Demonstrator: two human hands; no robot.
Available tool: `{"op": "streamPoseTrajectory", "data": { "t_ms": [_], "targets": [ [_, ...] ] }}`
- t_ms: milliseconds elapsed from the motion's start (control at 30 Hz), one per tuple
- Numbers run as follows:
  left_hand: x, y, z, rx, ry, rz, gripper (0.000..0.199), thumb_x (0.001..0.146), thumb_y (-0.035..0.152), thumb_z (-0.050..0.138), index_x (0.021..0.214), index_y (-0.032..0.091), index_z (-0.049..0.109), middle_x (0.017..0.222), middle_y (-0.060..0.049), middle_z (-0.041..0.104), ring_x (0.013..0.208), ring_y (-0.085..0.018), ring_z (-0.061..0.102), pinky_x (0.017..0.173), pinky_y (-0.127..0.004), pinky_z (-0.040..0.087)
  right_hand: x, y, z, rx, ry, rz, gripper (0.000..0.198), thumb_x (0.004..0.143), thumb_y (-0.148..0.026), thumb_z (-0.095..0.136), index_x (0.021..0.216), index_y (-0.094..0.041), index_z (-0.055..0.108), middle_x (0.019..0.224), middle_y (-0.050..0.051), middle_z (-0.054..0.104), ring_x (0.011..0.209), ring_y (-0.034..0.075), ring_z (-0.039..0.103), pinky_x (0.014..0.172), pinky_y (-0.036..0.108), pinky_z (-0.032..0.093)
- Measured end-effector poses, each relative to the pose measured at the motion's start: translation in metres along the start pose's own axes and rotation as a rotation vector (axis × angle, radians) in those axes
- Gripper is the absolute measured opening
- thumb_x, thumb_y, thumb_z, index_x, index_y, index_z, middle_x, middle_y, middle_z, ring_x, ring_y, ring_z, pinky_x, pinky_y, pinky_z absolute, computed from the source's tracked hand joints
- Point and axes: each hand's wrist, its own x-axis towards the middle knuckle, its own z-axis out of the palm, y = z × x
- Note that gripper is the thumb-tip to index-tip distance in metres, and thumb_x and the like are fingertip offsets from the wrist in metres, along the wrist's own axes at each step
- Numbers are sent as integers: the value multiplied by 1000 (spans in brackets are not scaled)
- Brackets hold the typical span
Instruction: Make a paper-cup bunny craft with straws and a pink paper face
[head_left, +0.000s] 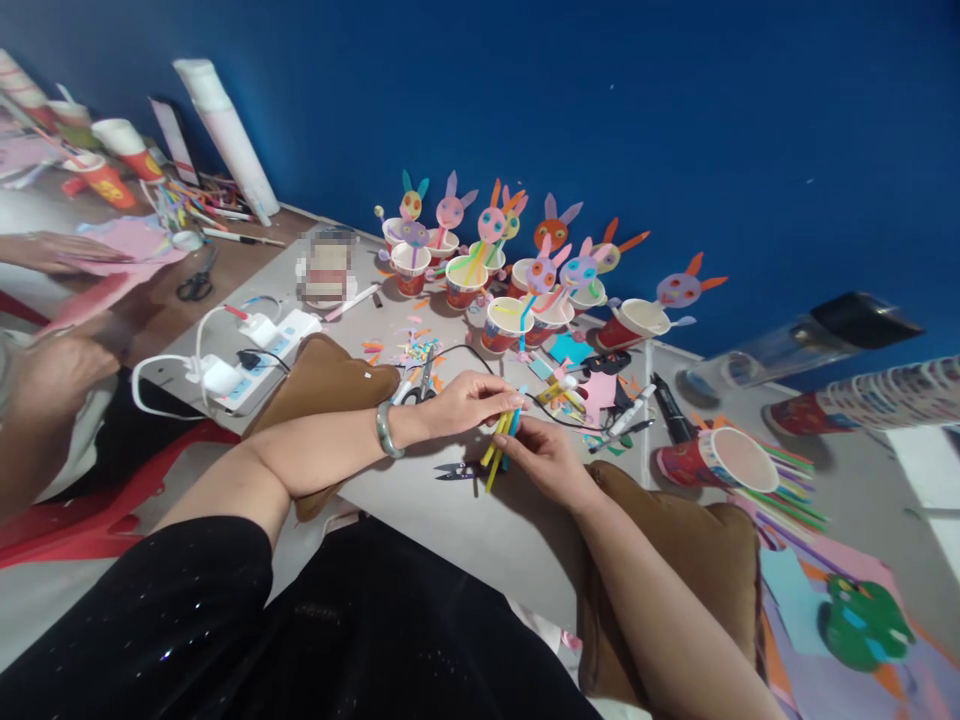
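Yellow and blue straws (493,462) are pinched between my two hands above the table. My left hand (471,402), with a bangle at the wrist, grips their upper ends. Lower down, the fingers of my right hand (549,462) close around the same bunch. Small thread snips (456,470) lie on the table just below the straws. Scissors (424,382) rest beyond my left hand, partly hidden by it. Paper scraps, a glue tube (553,389) and pens (634,412) surround my fingertips.
Paper cups with rabbit heads (466,285) stand along the blue wall. Brown cushions (679,570) lie under both arms. At left are a power strip (281,352) and another person's hands (56,375). A cup (739,460), more straws (787,490) and a bottle (787,345) stand right.
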Motion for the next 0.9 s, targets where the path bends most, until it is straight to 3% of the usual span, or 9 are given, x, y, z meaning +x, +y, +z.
{"op": "streamPoseTrajectory", "data": {
  "t_ms": [233,433,600,900],
  "targets": [
    [0,-1,1,-39,79,15,44,83,55,68,72,12,63,59,3,47,56,-7,42,53,-22,31,1,-1,0,-45,79,-37,42,83,-59,68,78,-18,63,69,0,58,61,12,49,57,26,42],
    [2,-4,2,-58,-18,8,44,77,53,73,67,12,61,66,2,47,64,-8,41,59,-24,33,2,-5,-1,-101,120,-48,48,84,-64,64,72,-18,59,55,-4,45,51,9,38,49,25,30],
    [1,-6,0,8,40,33,45,80,51,71,62,13,56,64,3,43,64,-9,39,60,-24,32,2,-9,0,-122,111,-32,50,83,-66,64,67,-19,57,53,-4,46,50,9,37,49,25,30],
    [1,-4,0,-5,-13,-48,48,80,54,70,61,15,49,63,5,36,60,-7,32,55,-25,23,3,-8,0,-120,104,-37,53,84,-67,62,64,-19,57,52,-3,48,50,10,40,49,25,31]
  ]
}}
